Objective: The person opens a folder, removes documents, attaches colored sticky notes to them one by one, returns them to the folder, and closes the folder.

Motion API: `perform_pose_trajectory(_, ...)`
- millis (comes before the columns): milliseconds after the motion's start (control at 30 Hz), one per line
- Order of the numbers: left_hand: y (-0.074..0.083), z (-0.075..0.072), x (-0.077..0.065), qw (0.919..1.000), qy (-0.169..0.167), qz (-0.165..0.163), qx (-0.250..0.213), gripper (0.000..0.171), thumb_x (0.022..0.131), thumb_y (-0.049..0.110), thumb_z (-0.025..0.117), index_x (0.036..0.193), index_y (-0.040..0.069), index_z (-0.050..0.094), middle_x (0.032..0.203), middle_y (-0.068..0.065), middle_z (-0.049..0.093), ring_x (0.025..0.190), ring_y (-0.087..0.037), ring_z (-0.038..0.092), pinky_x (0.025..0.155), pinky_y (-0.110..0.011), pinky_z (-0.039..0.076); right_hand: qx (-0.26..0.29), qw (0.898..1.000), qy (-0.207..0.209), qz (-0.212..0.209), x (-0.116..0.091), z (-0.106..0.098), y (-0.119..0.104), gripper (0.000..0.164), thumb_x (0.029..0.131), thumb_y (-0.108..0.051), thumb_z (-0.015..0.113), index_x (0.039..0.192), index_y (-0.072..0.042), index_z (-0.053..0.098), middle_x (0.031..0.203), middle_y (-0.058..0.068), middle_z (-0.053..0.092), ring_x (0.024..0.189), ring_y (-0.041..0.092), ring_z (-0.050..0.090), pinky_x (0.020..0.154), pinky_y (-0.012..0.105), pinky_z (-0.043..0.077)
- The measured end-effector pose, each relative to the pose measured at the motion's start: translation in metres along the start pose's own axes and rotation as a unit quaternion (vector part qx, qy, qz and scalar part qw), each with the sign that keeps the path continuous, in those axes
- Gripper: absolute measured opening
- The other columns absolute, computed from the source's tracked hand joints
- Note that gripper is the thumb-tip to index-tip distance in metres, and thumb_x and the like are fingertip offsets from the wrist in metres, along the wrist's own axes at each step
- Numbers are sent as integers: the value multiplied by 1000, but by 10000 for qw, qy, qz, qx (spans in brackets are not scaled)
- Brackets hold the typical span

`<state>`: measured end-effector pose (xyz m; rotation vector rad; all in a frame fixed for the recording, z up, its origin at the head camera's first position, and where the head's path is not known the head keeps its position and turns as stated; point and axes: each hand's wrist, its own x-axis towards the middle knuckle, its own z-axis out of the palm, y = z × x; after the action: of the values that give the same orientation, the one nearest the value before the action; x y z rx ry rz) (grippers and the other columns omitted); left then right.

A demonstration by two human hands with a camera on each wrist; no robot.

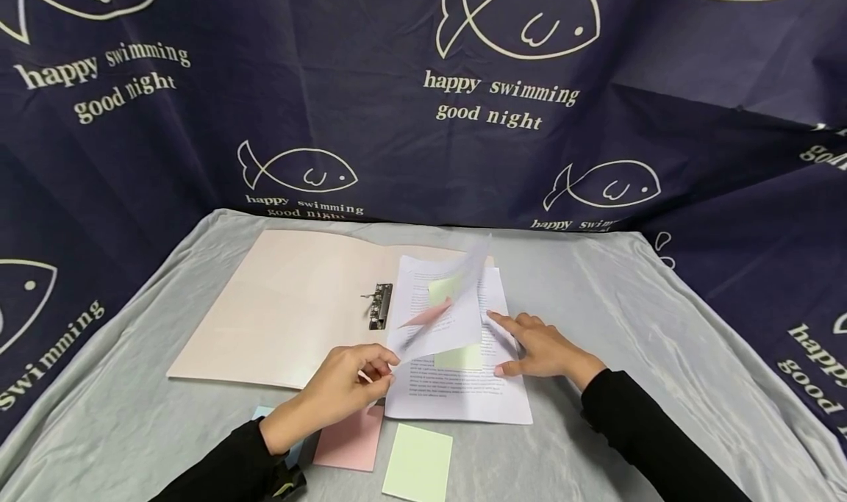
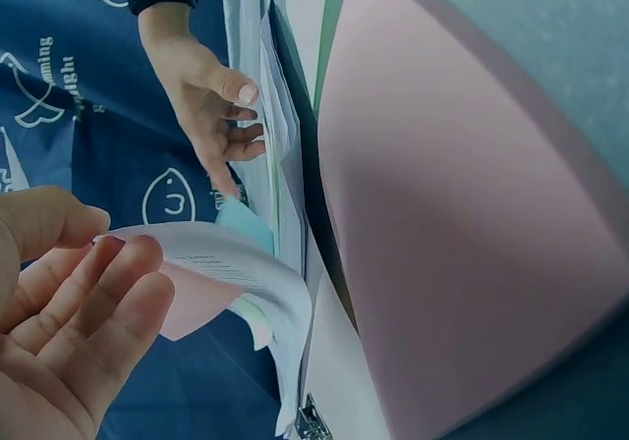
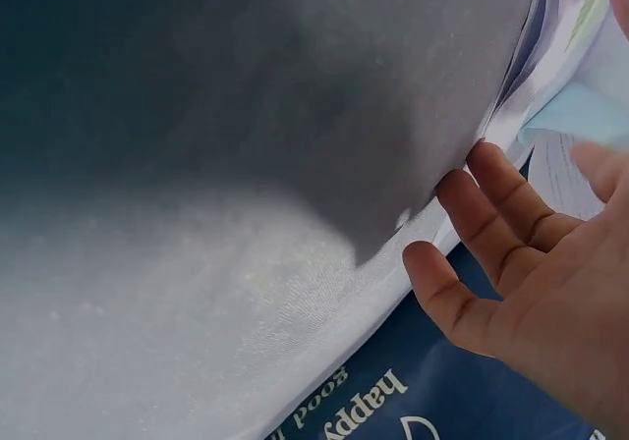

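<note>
My left hand [image 1: 351, 384] pinches the lower left corner of a lifted printed sheet [image 1: 463, 329], which curves up over the stack. A pink sticky note [image 1: 430, 313] and a light green one [image 1: 442, 289] show at that sheet. On the printed pages [image 1: 456, 406] below lies another green note [image 1: 466, 358], partly covered. In the left wrist view a light blue note [image 2: 246, 224] stands out near the right hand's fingertips. My right hand [image 1: 545, 346] rests at the stack's right edge, fingers spread and loosely bent, gripping nothing.
The pages lie on the right half of an open pale pink folder [image 1: 278, 296] with a metal clip [image 1: 380, 307] at its spine. Nearer me are a pink note pad [image 1: 348, 439], a green pad [image 1: 418, 461] and a blue pad [image 1: 262, 411], mostly hidden by the left hand.
</note>
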<state>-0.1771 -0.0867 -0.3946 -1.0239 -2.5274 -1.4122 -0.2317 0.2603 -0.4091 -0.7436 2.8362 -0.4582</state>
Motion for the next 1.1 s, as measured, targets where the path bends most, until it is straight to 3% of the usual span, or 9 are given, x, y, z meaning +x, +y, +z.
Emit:
perform_pose_trajectory(133, 0, 1, 1, 10000, -47, 5, 7, 18, 77, -4, 68, 92, 6, 66, 75, 8, 61, 67, -4, 58, 60, -22, 50, -242, 9997, -78, -55, 0, 1, -1, 83, 71, -52, 73, 140, -15, 44, 95, 0, 44, 85, 17, 40, 68, 36, 33)
perform_pose_trajectory(400, 0, 12, 5, 9972, -205, 423, 584, 16, 76, 1, 71, 90, 8, 67, 75, 9, 62, 66, -1, 56, 59, -20, 48, -371, 9993, 32, -45, -9, 6, -3, 65, 72, -47, 74, 123, -7, 61, 106, 4, 46, 92, 22, 43, 71, 40, 37)
perform_pose_trajectory(667, 1, 24, 8, 9875, -492, 686, 1327, 12, 78, 12, 71, 90, 13, 68, 84, 7, 63, 75, -4, 57, 65, -22, 46, -290, 9988, 41, -383, -25, 9, 3, 68, 77, -46, 71, 131, -8, 53, 129, 16, 44, 112, 34, 42, 77, 55, 40)
perform_pose_trajectory(833, 1, 31, 12, 9825, -778, 713, 1538, 10, 79, 15, 69, 88, 13, 68, 85, 7, 62, 73, -4, 54, 63, -24, 45, -146, 9997, -113, -153, -37, 9, 7, 71, 78, -41, 71, 134, -3, 49, 139, 23, 35, 124, 41, 33, 86, 62, 33)
perform_pose_trajectory(1100, -2, 46, 14, 9770, -1165, 633, 1670, 9, 78, 14, 69, 87, 13, 70, 84, 7, 62, 74, -3, 55, 62, -22, 46, -28, 9999, -68, 145, -55, 11, 16, 76, 78, -47, 70, 137, -6, 47, 143, 24, 30, 128, 44, 28, 87, 66, 30)
